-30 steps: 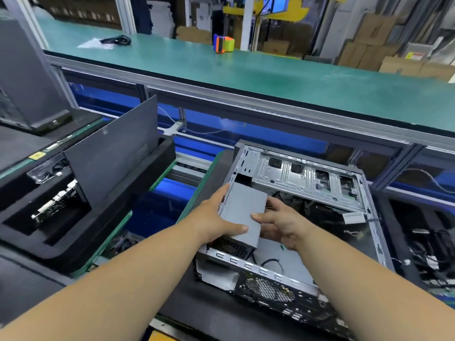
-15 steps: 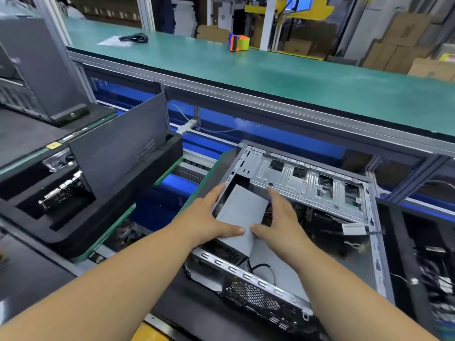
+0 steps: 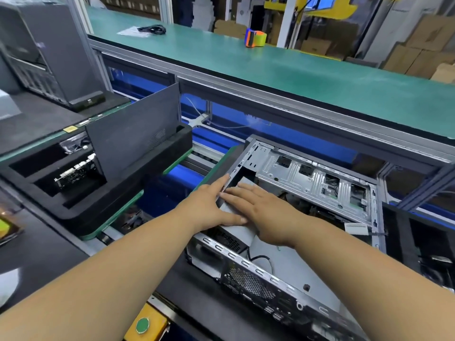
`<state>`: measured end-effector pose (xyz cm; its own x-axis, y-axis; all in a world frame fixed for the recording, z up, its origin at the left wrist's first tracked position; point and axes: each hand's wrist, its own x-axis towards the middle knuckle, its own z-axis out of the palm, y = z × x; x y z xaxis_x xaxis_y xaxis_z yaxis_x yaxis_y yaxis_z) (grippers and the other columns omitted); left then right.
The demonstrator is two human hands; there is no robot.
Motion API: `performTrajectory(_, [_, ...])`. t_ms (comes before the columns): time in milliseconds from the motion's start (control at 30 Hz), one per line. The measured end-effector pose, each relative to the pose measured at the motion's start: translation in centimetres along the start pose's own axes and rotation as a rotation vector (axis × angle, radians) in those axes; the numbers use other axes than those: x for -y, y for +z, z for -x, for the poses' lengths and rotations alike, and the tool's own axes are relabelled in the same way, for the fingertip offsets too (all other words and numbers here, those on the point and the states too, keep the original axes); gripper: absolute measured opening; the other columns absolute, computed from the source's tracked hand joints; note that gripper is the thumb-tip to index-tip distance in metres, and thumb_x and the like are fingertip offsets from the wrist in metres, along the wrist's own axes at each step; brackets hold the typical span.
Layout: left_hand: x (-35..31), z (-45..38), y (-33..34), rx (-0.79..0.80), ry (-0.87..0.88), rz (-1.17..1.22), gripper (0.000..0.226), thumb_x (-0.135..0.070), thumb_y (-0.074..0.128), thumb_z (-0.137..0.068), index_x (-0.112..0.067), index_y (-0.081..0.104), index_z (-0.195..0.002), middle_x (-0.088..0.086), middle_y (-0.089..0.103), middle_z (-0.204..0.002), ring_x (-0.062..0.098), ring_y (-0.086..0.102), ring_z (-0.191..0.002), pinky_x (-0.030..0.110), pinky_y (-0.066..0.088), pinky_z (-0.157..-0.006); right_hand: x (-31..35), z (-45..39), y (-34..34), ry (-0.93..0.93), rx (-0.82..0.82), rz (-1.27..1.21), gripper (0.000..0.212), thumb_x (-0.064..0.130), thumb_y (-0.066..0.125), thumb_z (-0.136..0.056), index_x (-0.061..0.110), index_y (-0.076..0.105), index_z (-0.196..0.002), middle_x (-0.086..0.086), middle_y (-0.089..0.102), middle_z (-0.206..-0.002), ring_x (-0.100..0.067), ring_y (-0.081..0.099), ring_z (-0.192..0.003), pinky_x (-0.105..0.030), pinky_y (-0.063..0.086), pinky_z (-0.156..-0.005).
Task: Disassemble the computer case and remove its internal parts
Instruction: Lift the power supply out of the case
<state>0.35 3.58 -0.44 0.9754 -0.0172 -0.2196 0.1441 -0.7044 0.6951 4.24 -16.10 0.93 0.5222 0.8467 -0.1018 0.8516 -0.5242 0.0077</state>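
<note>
Head view looks down on one open computer case (image 3: 307, 217) lying on its side on a black mat (image 3: 192, 291), at the near edge of the conveyor line. Inside its left end sits one grey power supply box (image 3: 236, 230), tilted, its vented end toward the case's near rail. Two bare hands are on it. One, the left hand (image 3: 209, 205), has straight fingers lying along the case's left wall, its thumb stretched across the grey top of the box; it clasps nothing. Its partner, the right hand (image 3: 261, 207), lies flat on the top of the box with fingers straight and spread, pressing rather than gripping. One black cable (image 3: 258, 258) loops on the case floor just beside the box. Along the case's far side runs one silver drive bracket (image 3: 312, 178) with four dark cut-outs.

Left of the case stands one black foam tray (image 3: 98, 203); one dark side panel (image 3: 133, 136) stands upright in it, and one circuit card (image 3: 73, 174) rests in a slot. Behind, on the green bench (image 3: 295, 70), are one orange and green tape dispenser (image 3: 256, 38) and one coiled black cord (image 3: 152, 29). One green button (image 3: 142, 325) sits on a yellow box at the near edge.
</note>
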Motion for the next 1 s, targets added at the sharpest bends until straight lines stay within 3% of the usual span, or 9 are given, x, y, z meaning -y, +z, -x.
performTrajectory(100, [0.1, 0.7, -0.3, -0.068, 0.074, -0.001, 0.114, -0.07, 0.075, -0.06, -0.048, 0.01, -0.151, -0.013, 0.027, -0.153, 0.017, 0.018, -0.143, 0.041, 0.029, -0.113, 0.0, 0.2, -0.1, -0.063, -0.117, 0.06, 0.069, 0.02, 0.058, -0.089, 0.024, 0.031, -0.152, -0.005, 0.035, -0.151, -0.028, 0.023, -0.142, -0.033, 0.015, -0.119])
performTrajectory(200, [-0.1, 2.0, -0.6, -0.149, 0.193, 0.042, 0.091, -0.063, 0.066, -0.076, -0.044, 0.019, -0.151, -0.025, 0.027, -0.144, 0.004, 0.012, -0.141, 0.034, 0.022, -0.114, -0.3, 0.5, -0.5, -0.107, -0.174, 0.053, 0.052, 0.019, 0.059, -0.088, 0.012, 0.049, -0.139, -0.013, 0.048, -0.136, -0.033, 0.038, -0.132, -0.043, 0.034, -0.111])
performTrajectory(400, [-1.2, 4.5, -0.9, -0.186, 0.297, 0.113, 0.059, -0.053, 0.044, -0.095, -0.042, 0.025, -0.15, -0.039, 0.027, -0.138, -0.018, 0.01, -0.135, 0.011, 0.013, -0.102, -2.0, 2.4, -1.4, -0.013, -0.176, -0.035, 0.075, 0.017, 0.069, -0.071, 0.019, 0.039, -0.14, -0.002, 0.04, -0.143, -0.023, 0.038, -0.13, -0.037, 0.043, -0.103])
performTrajectory(467, [-1.4, 4.9, -0.8, -0.182, 0.278, 0.155, 0.056, -0.053, 0.04, -0.096, -0.044, 0.026, -0.15, -0.045, 0.023, -0.136, -0.022, 0.01, -0.133, 0.01, 0.013, -0.102, -2.3, 3.3, -1.9, 0.05, -0.208, -0.137, 0.078, 0.03, 0.076, -0.07, 0.027, 0.036, -0.137, 0.009, 0.04, -0.139, -0.015, 0.043, -0.123, -0.038, 0.05, -0.092])
performTrajectory(533, [-1.6, 5.0, -0.5, -0.169, 0.26, 0.198, 0.055, -0.055, 0.038, -0.096, -0.047, 0.027, -0.149, -0.04, 0.026, -0.139, -0.02, 0.012, -0.134, 0.015, 0.014, -0.106, -2.4, 4.4, -2.5, 0.116, -0.238, -0.244, 0.083, 0.037, 0.08, -0.065, 0.034, 0.034, -0.134, 0.016, 0.04, -0.133, -0.009, 0.046, -0.115, -0.036, 0.053, -0.083])
performTrajectory(733, [-2.7, 4.5, 0.0, -0.168, 0.237, 0.319, 0.05, -0.049, 0.039, -0.099, -0.045, 0.031, -0.148, -0.026, 0.036, -0.146, -0.009, 0.024, -0.137, 0.021, 0.02, -0.111, -2.2, 7.5, -3.8, 0.266, -0.262, -0.406, 0.094, 0.033, 0.082, -0.058, 0.037, 0.031, -0.137, 0.019, 0.035, -0.137, -0.004, 0.042, -0.119, -0.022, 0.043, -0.086])
performTrajectory(867, [-3.1, 4.1, -0.3, -0.15, 0.232, 0.467, 0.064, -0.073, 0.043, -0.085, -0.051, 0.034, -0.144, -0.034, 0.045, -0.135, -0.021, 0.039, -0.122, 0.008, 0.034, -0.091, -2.5, 9.5, -4.4, 0.398, -0.329, -0.59, 0.086, 0.033, 0.083, -0.053, 0.048, 0.036, -0.124, 0.031, 0.038, -0.122, 0.004, 0.046, -0.111, -0.009, 0.041, -0.084])
performTrajectory(933, [-3.3, 3.5, -0.4, -0.153, 0.224, 0.548, 0.072, -0.084, 0.044, -0.075, -0.055, 0.036, -0.141, -0.033, 0.048, -0.135, -0.018, 0.043, -0.121, 0.013, 0.035, -0.095, -2.7, 10.3, -4.8, 0.46, -0.389, -0.736, 0.085, 0.036, 0.085, -0.048, 0.047, 0.043, -0.121, 0.029, 0.045, -0.121, 0.002, 0.051, -0.111, -0.018, 0.046, -0.091])
performTrajectory(1000, [-3.3, 2.8, -0.2, -0.149, 0.195, 0.633, 0.074, -0.089, 0.043, -0.07, -0.056, 0.04, -0.137, -0.026, 0.052, -0.136, -0.003, 0.046, -0.128, 0.03, 0.034, -0.109, -2.9, 11.1, -5.1, 0.516, -0.461, -0.909, 0.089, 0.036, 0.087, -0.043, 0.047, 0.048, -0.121, 0.02, 0.053, -0.124, -0.005, 0.053, -0.115, -0.036, 0.049, -0.097])
